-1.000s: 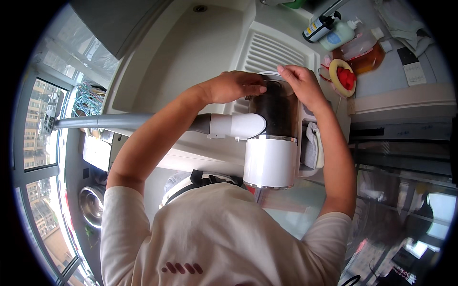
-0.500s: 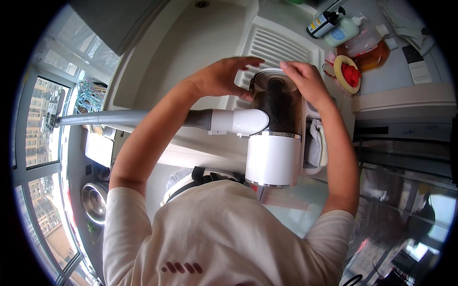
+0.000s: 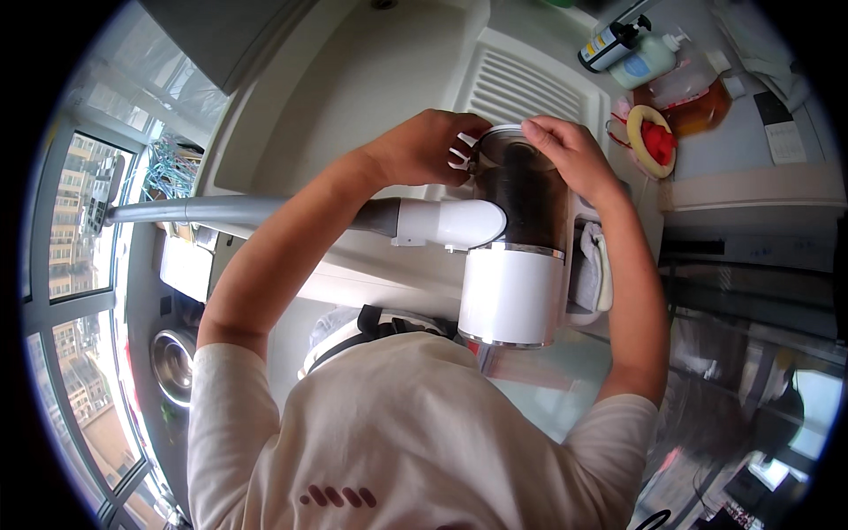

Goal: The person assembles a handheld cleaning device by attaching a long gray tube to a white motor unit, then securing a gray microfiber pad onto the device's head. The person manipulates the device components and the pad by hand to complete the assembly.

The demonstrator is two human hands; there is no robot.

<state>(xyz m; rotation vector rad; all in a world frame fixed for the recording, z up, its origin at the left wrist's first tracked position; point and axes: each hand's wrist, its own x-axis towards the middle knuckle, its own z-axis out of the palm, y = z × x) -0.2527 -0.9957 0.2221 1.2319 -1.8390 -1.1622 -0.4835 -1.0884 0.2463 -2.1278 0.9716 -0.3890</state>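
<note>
A cordless stick vacuum cleaner lies across the front of the sink, its white motor body (image 3: 511, 296) toward me and its grey tube (image 3: 256, 209) running off to the left. At the far end sits its see-through dust bin (image 3: 517, 199), dark inside, with a round lid (image 3: 510, 134). Curled round the left edge of the bin's end are the fingers of my left hand (image 3: 433, 148). My right hand (image 3: 570, 155) grips the right side of that end, thumb over the rim; its other fingers are hidden behind the bin.
The pale sink basin (image 3: 353, 88) has a ribbed washboard (image 3: 521, 88) at its right. Pump bottles (image 3: 640, 62) and a yellow ring with red cloth (image 3: 652, 141) stand on the right ledge. A grey cloth (image 3: 590, 265) lies in a holder beside the vacuum. Windows (image 3: 84, 221) line the left.
My left hand has moved right and closed from a spread pose onto the bin's edge. My right hand keeps its place on the rim. The whole view has shifted slightly.
</note>
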